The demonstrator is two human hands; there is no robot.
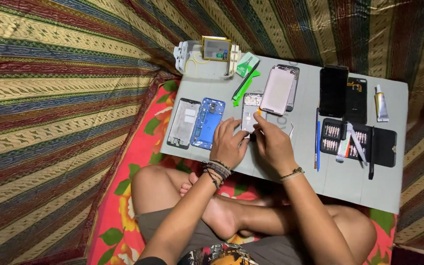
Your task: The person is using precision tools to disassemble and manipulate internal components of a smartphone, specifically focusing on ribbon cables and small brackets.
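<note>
An opened phone body (251, 112) with its board showing lies on a grey board (339, 181) across my crossed legs. My left hand (229, 142) rests on the board with its fingertips on the phone's lower left edge, steadying it. My right hand (271, 140) pinches a small orange-tipped tool (259, 112) and points it at the phone's right side. A blue phone frame (208, 122) and a silver frame with a white label (184, 122) lie just left of my left hand.
A pinkish back cover (277, 90) and green pry tools (245, 84) lie behind the phone. A black screen (333, 91), black cover (357, 100), glue tube (380, 104) and open screwdriver bit case (357, 140) sit to the right. A white holder with a battery (215, 49) stands at the back.
</note>
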